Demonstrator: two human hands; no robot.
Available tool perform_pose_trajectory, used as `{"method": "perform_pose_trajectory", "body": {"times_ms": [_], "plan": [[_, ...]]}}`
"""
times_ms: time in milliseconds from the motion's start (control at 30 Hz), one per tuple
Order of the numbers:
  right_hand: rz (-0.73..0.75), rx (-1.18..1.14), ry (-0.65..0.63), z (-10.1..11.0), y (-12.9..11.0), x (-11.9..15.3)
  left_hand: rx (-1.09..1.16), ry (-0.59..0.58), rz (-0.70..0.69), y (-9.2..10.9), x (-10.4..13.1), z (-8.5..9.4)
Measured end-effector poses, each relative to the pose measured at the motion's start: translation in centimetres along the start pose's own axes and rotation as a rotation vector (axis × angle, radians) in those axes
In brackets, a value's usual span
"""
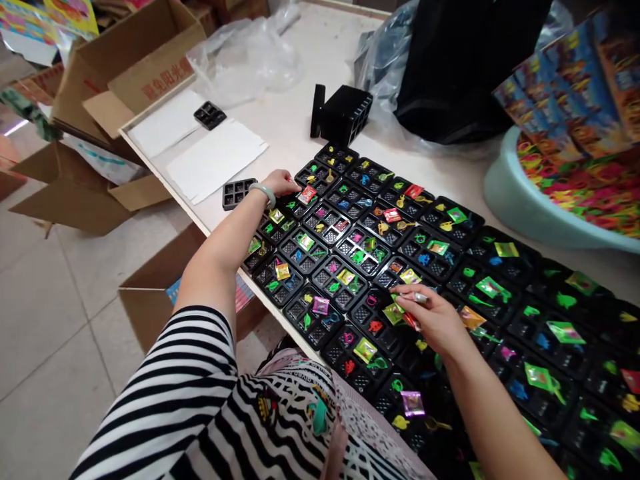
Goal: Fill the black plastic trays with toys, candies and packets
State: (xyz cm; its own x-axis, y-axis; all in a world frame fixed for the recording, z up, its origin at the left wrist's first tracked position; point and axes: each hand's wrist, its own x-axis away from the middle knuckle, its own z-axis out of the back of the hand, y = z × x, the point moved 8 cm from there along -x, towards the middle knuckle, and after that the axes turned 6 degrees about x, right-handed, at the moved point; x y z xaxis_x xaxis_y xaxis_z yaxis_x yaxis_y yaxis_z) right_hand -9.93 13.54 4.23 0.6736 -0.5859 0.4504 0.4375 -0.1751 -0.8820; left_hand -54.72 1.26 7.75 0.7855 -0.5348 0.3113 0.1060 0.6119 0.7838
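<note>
Nearest to me, a black-and-white striped fabric shirt [170, 393] is almost meeting the edge of the pale, flat desk [295, 127]; leaning in further could be nudging the closest trays out of line.

Just beyond, my right hand [443, 323] is hovering over the rows of black plastic trays with square compartments [287, 248], its fingers grasping a small bundle of shiny silver-and-red foil packets [414, 299]. I am not able to tell whether the yellow-green foil packet [393, 313] beside them is being held too. With several slick packets sharing one grip, one could be slipping loose and knocking the little coloured plastic toys [375, 325] below out of place.

Farther along, my left hand [279, 183] is reaching to a small red-and-white foil packet [307, 195] lying on a far tray. I cannot tell whether its fingers are pinching or releasing it; a dragging fingertip could be tipping that light tray.

Behind the rows, a stack of black plastic trays [345, 115] is standing on the desk, and a crumpled clear plastic bag [245, 60] is lying farther back.
</note>
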Motion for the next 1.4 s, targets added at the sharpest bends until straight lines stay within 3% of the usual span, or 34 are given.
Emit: {"method": "perform_pose_trajectory", "body": {"times_ms": [67, 133, 300, 400, 533, 700, 833, 900, 1067, 1167, 1400], "plan": [[-0.007, -0.014, 0.010, 0.4, 0.1, -0.2, 0.032, 0.042, -0.005, 0.4, 0.2, 0.6], [-0.003, -0.037, 0.029, 0.6, 0.1, -0.6, 0.106, 0.017, -0.024, 1.2, 0.8, 0.1], [-0.032, -0.121, 0.007, -1.0, -0.6, -1.8, 0.160, -0.254, -0.130, 3.8, 3.2, -5.6], [-0.008, -0.137, -0.041, -2.5, -1.8, -2.5, 0.097, -0.304, -0.167, 4.4, 3.9, -8.3], [-0.006, -0.146, -0.106, -4.2, -3.0, -3.5, 0.118, -0.379, -0.178, 4.4, 4.3, -10.4], [-0.036, -0.266, -0.137, -5.8, -4.1, -5.3, -0.013, -0.408, -0.276, 4.8, 4.4, -10.9], [-0.009, -0.338, -0.124, -6.4, -4.9, -7.1, -0.116, -0.232, -0.438, 6.6, 5.5, -9.8], [0.017, -0.338, -0.098, -6.6, -5.2, -8.1, -0.042, -0.233, -0.454, 7.3, 7.0, -10.1], [0.118, -0.346, -0.033, -7.6, -6.2, -10.0, 0.264, -0.605, -0.270, 7.2, 11.2, -14.7], [0.117, -0.361, -0.009, -8.4, -6.1, -10.7, 0.351, -0.596, -0.196, 6.7, 11.2, -15.2], [0.157, -0.423, 0.012, -8.6, -6.1, -12.3, 0.462, -0.518, -0.107, 5.8, 10.0, -14.0]]}}
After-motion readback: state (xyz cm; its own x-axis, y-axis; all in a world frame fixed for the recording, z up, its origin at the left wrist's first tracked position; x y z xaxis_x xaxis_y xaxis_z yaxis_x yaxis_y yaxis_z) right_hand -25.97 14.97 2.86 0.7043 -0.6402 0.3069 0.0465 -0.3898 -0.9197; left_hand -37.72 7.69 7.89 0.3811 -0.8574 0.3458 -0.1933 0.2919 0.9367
